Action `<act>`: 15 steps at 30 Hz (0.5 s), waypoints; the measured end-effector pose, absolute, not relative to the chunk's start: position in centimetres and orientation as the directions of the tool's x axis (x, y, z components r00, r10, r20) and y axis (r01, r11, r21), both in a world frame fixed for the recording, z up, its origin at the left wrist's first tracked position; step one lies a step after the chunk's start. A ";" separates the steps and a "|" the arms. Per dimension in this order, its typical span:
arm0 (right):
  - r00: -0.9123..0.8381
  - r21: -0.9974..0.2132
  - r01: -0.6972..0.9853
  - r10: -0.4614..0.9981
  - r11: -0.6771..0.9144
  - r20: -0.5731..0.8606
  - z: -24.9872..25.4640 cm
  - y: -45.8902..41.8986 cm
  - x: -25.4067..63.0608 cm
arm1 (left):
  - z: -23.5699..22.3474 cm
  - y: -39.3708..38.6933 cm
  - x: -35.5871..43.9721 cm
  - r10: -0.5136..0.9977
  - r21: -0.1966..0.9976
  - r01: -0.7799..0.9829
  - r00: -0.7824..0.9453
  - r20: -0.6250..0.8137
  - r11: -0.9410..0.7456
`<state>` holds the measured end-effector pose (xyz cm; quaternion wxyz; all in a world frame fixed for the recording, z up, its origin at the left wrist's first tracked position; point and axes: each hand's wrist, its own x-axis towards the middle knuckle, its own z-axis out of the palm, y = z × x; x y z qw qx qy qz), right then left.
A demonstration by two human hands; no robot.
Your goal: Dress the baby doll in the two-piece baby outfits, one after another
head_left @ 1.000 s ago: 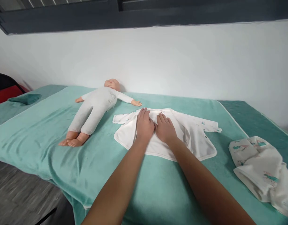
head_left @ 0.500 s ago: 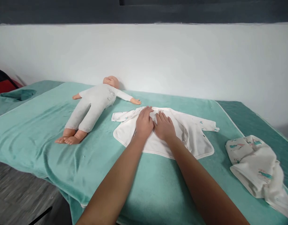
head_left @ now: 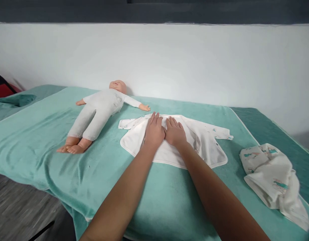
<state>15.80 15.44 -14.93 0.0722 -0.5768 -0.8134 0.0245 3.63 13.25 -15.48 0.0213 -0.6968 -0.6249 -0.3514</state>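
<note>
A white baby shirt [head_left: 209, 150] with small printed figures on its sleeves lies spread open on the green cover. My left hand [head_left: 155, 131] rests flat on its upper middle, fingers stretched toward the collar. Beside it, thumbs nearly meeting, my right hand [head_left: 175, 131] lies flat on the cloth with its fingers extended. Neither hand grips anything. The part of the shirt beneath my palms is hidden. To the left, a baby doll [head_left: 104, 105] with a white cloth body lies on its back, one hand close to the shirt's left sleeve.
A crumpled white printed baby garment [head_left: 272, 177] lies at the right. The green cover [head_left: 44, 134] drapes over the front edge above a grey floor [head_left: 16, 204]. Behind stands a white wall [head_left: 154, 60]. Something red and black [head_left: 2, 88] shows at far left.
The fingers of my left hand have straightened and spread slightly toward the collar. My right hand stays flat on the shirt. The view has shifted slightly; shirt, doll and crumpled garment otherwise lie as before.
</note>
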 end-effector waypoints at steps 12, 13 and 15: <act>-0.343 -0.139 0.927 0.938 0.347 0.051 -14.9 17.9 16.1 | -15.7 13.3 3.8 0.921 0.310 0.941 0.001 0.388 -0.132; -0.345 -0.142 0.926 0.937 0.349 0.057 -14.9 17.8 16.1 | -15.7 13.5 3.9 0.928 0.291 0.950 -0.001 0.372 -0.116; -0.342 -0.157 0.924 0.937 0.348 0.067 -14.9 17.7 16.1 | -15.8 14.0 4.0 0.950 0.264 0.960 0.003 0.312 -0.089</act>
